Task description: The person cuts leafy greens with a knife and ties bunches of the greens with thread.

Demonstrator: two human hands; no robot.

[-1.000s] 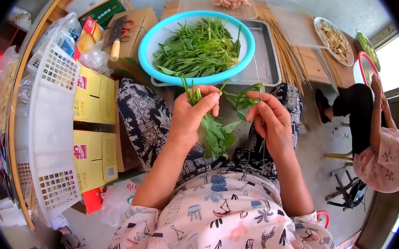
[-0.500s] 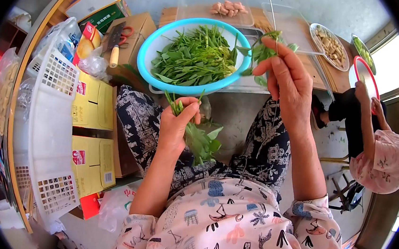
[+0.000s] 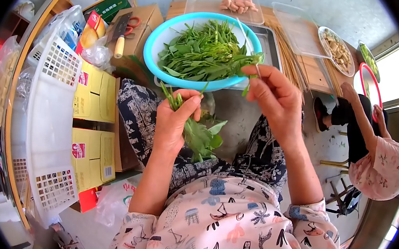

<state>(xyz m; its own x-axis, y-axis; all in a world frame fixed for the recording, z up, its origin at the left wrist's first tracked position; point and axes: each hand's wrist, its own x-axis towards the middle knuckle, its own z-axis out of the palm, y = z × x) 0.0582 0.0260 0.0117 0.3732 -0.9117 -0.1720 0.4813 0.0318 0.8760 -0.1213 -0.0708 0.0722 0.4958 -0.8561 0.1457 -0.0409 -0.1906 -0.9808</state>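
Note:
My left hand is closed around a small bunch of leafy greens. Cut stems poke out above the thumb and leaves hang below the palm. In the fingertips of my right hand is a thin skewer, its far end slanting up and left over the basin. Some greens sit on or against the skewer just above those fingers; how they are attached is unclear. Both hands are just this side of a blue-rimmed basin, which holds a large heap of cut leafy greens.
On the table, a tray of pinkish pieces, loose skewers, a clear tray and a plate of pale chunks surround the basin. A cleaver and red-handled scissors lie on a cardboard box. Another person sits at right.
My right hand has come down and slightly left with the skewer, which now tilts left over the basin. The left hand keeps its bunch, nearly unmoved. The view has shifted slightly.

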